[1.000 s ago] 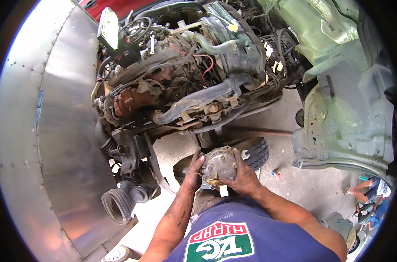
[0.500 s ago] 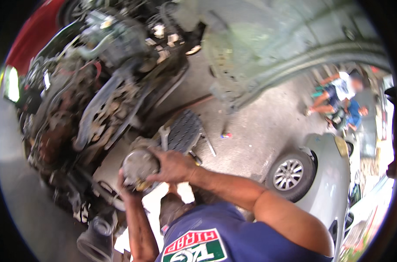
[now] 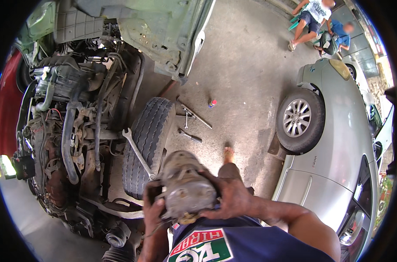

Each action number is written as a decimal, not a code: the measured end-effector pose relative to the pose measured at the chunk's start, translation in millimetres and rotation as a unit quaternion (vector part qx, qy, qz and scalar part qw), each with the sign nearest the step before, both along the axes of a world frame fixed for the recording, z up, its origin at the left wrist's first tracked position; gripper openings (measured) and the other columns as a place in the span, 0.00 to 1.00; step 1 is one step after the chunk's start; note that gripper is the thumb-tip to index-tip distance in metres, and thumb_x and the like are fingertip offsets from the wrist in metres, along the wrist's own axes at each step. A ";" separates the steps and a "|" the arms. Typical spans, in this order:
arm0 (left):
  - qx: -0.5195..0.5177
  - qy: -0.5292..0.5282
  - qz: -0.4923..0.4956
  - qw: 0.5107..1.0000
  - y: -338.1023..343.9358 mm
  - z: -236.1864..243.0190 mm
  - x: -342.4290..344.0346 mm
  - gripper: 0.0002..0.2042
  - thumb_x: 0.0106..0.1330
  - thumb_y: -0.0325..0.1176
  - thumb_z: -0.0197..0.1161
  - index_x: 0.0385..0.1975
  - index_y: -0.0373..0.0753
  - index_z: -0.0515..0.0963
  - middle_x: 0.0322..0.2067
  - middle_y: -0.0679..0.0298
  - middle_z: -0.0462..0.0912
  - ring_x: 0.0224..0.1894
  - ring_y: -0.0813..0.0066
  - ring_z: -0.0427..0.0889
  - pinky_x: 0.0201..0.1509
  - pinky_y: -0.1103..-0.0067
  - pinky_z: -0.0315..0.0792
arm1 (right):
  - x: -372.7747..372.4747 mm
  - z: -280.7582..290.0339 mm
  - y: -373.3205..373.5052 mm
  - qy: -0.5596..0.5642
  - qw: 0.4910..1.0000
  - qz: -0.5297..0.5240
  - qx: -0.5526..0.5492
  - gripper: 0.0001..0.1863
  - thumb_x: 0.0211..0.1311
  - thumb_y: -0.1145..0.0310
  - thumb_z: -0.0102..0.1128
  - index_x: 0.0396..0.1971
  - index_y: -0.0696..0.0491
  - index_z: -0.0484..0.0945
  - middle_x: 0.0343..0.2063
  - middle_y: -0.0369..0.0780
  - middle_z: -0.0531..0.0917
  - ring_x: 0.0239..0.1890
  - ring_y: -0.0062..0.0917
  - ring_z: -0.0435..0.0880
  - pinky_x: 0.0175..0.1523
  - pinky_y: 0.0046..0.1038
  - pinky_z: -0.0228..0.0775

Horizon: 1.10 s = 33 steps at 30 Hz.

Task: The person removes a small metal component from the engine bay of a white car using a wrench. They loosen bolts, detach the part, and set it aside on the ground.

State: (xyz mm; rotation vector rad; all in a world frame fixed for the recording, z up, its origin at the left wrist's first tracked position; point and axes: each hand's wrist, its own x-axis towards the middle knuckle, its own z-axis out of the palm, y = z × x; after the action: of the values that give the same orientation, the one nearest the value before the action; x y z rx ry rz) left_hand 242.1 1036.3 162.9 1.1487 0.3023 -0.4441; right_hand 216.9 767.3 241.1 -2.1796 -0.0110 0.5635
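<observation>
Both my hands hold a dirty grey, roughly cylindrical metal engine part (image 3: 186,190) in front of my chest; its exact kind is unclear. My left hand (image 3: 152,212) grips its left side, with the fingers partly hidden. My right hand (image 3: 229,194) wraps round the right side, the thumb near the lower edge. A combination wrench (image 3: 138,153) lies across the tread of an upright tyre (image 3: 148,126), just beyond my left hand. The wrench's lower end comes close to the part.
An exposed engine (image 3: 69,122) fills the left, with a green body panel (image 3: 150,30) beyond it. A ratchet (image 3: 191,136), a long bar (image 3: 198,116) and a small can (image 3: 212,104) lie on the concrete. A silver car (image 3: 325,166) stands at right. Two people (image 3: 314,17) sit at far right.
The view has shifted and become sharper. The metal part, still in both hands, now appears farther right and lower in the picture, closer to my chest. More of the tyre and floor tools shows.
</observation>
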 end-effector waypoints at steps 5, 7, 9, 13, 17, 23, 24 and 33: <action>-0.156 0.298 0.010 0.942 -119.9 -125.9 -19.9 0.20 0.74 0.44 0.70 0.57 0.38 0.79 0.53 0.58 0.85 0.53 0.62 0.86 0.62 0.66 0.81 | -58.4 -114.0 -97.7 0.071 0.992 -0.022 -0.098 0.65 0.56 0.34 0.77 0.84 0.54 0.54 0.35 0.57 0.90 0.36 0.51 0.93 0.46 0.45 0.89; -0.118 0.334 -0.015 0.935 -174.1 -217.9 -33.1 0.17 0.80 0.45 0.62 0.57 0.39 0.81 0.48 0.59 0.87 0.55 0.63 0.86 0.63 0.67 0.80 | -71.3 -187.0 -134.9 0.084 0.989 -0.004 -0.123 0.64 0.57 0.34 0.77 0.84 0.53 0.53 0.38 0.56 0.90 0.39 0.52 0.93 0.50 0.46 0.88; -0.103 0.412 -0.072 0.902 -215.1 -315.8 -48.5 0.21 0.84 0.45 0.57 0.62 0.34 0.80 0.58 0.52 0.87 0.59 0.58 0.87 0.66 0.63 0.80 | -75.8 -266.0 -176.7 0.097 0.986 0.023 -0.135 0.63 0.58 0.34 0.77 0.84 0.52 0.53 0.41 0.55 0.90 0.44 0.54 0.92 0.55 0.47 0.86; -0.180 0.443 -0.096 0.873 -276.4 -492.8 -77.5 0.18 0.83 0.43 0.55 0.57 0.37 0.83 0.51 0.55 0.90 0.52 0.61 0.89 0.61 0.67 0.82 | -72.1 -424.5 -256.2 0.188 0.977 0.041 -0.096 0.54 0.57 0.43 0.81 0.76 0.54 0.64 0.53 0.54 0.88 0.54 0.49 0.90 0.58 0.45 0.85; -0.168 0.446 -0.068 0.876 -330.9 -627.4 -90.4 0.18 0.79 0.45 0.59 0.53 0.37 0.85 0.49 0.57 0.91 0.51 0.62 0.89 0.59 0.66 0.83 | -78.3 -570.0 -310.3 0.175 0.983 0.036 -0.045 0.53 0.55 0.47 0.83 0.75 0.54 0.65 0.54 0.55 0.87 0.58 0.51 0.87 0.65 0.46 0.79; -0.037 0.398 -0.092 0.912 -371.4 -757.4 -75.9 0.14 0.71 0.37 0.68 0.51 0.39 0.79 0.46 0.60 0.83 0.45 0.62 0.85 0.51 0.64 0.82 | -89.8 -724.9 -359.1 0.211 0.968 0.082 -0.107 0.60 0.58 0.53 0.83 0.83 0.52 0.51 0.56 0.57 0.85 0.62 0.54 0.84 0.68 0.49 0.76; -0.017 0.384 -0.110 0.917 -377.2 -773.5 -67.7 0.13 0.69 0.35 0.68 0.50 0.39 0.79 0.45 0.60 0.82 0.45 0.64 0.83 0.51 0.64 0.81 | -88.5 -740.1 -363.4 0.191 0.978 0.046 -0.076 0.61 0.58 0.53 0.83 0.83 0.50 0.51 0.55 0.58 0.85 0.61 0.54 0.84 0.68 0.49 0.76; 0.228 0.396 -0.159 0.875 -386.7 -760.9 -5.7 0.33 0.67 0.61 0.73 0.65 0.47 0.79 0.60 0.53 0.82 0.60 0.66 0.78 0.59 0.66 0.76 | -110.5 -775.3 -351.2 0.267 0.956 -0.104 -0.059 0.69 0.53 0.47 0.87 0.86 0.48 0.45 0.70 0.60 0.75 0.74 0.57 0.72 0.76 0.53 0.66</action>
State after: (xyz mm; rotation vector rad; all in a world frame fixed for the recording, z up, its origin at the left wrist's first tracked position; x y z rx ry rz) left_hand 236.4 649.6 -598.0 1.4392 0.9818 -1.1879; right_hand 106.4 416.1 -534.2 -2.0423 0.5477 1.0303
